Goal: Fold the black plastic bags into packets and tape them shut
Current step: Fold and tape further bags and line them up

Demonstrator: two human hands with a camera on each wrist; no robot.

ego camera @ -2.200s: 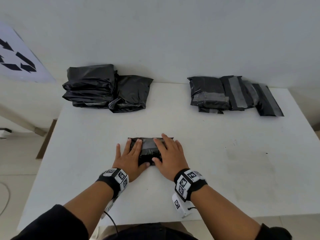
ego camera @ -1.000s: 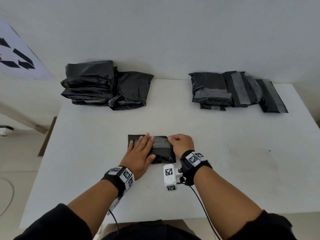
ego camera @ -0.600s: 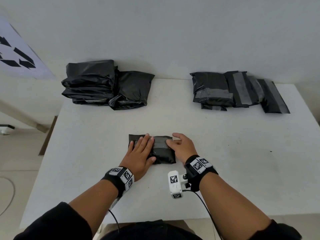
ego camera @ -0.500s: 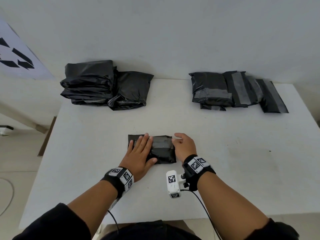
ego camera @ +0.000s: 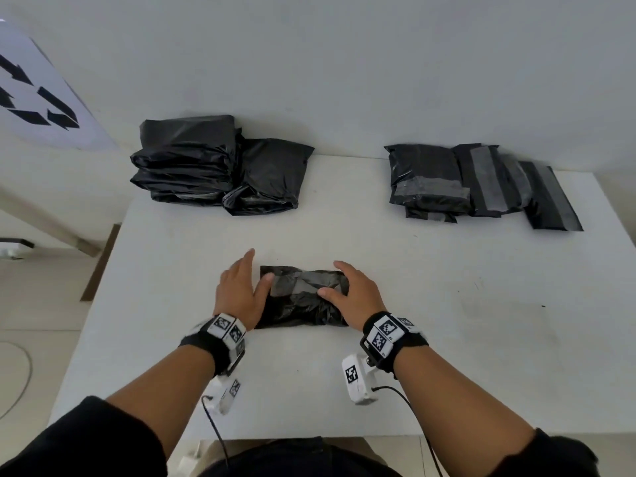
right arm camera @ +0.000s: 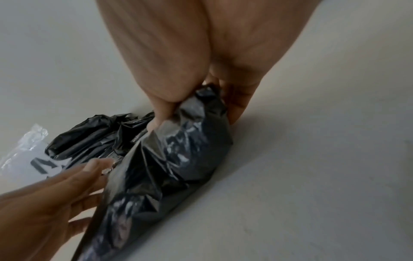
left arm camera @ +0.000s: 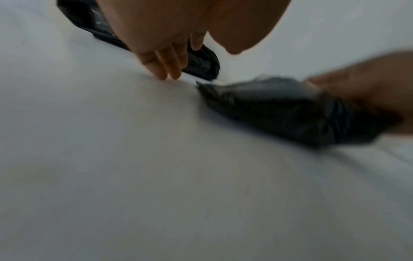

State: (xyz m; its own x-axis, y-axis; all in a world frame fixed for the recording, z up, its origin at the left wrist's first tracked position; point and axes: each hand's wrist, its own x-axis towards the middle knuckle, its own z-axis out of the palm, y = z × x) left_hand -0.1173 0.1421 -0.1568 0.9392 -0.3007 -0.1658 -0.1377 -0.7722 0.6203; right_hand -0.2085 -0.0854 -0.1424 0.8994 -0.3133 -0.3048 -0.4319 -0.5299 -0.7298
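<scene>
The left wrist view is blurred, so the left hand [ego camera: 239, 292] is best read from the head view: fingers straight, set along the packet's left end, thumb on its top; whether the palm presses the plastic is hard to say. The right hand [ego camera: 356, 296] grips the packet [ego camera: 303, 297] at its right end, thumb on top and fingers seemingly curled under the edge; its fingertips are hidden beneath the plastic. The packet lies near the table's [ego camera: 447, 339] front edge, at about 6 o'clock, with a grey tape strip [ego camera: 306, 282] across its top. Both forearms run out of frame at the bottom. Bare tabletop lies open to the right, toward 3 o'clock, and between the packet and the back piles. At 11 o'clock a stack of unfolded bags [ego camera: 213, 166] sits against the wall; at 1 o'clock a row of taped packets [ego camera: 478, 184] overlaps, its far end near the table's right edge. Both piles lie well apart from the hands.
</scene>
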